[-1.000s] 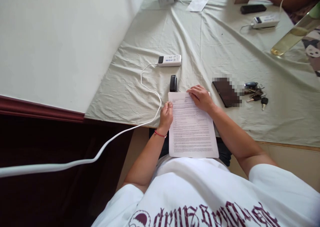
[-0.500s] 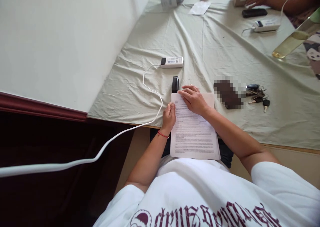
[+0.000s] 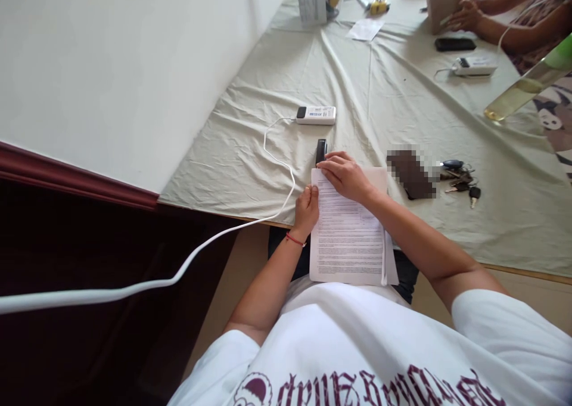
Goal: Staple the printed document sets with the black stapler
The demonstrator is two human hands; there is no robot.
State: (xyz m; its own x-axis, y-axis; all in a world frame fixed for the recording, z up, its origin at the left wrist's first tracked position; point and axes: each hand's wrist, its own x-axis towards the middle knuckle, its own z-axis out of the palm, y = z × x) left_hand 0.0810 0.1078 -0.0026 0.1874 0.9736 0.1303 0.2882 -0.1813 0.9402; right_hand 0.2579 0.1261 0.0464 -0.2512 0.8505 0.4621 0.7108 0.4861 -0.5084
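A stack of printed paper sheets [image 3: 348, 239] lies half over the table's near edge, above my lap. My left hand [image 3: 307, 208] pinches the stack's left edge, thumb on top. Palm down, my right hand [image 3: 345, 174] presses flat on the top left corner of the sheets, fingers pointing left. A small black stapler [image 3: 320, 150] stands just beyond that corner, close to my right fingertips but apart from them. The sheets underneath stick out a little along the right side.
A white power bank [image 3: 316, 115] with a white cable [image 3: 277, 155] lies beyond the stapler on the pale green tablecloth [image 3: 250, 149]. A dark phone [image 3: 410, 173] and keys [image 3: 460, 176] lie to the right. Another person's hand [image 3: 465, 17] holds a box at the far end. A wall runs along the left.
My right hand slid left across the top of the sheets to the top left corner, near the stapler. The lower sheets now fan out at the right edge.
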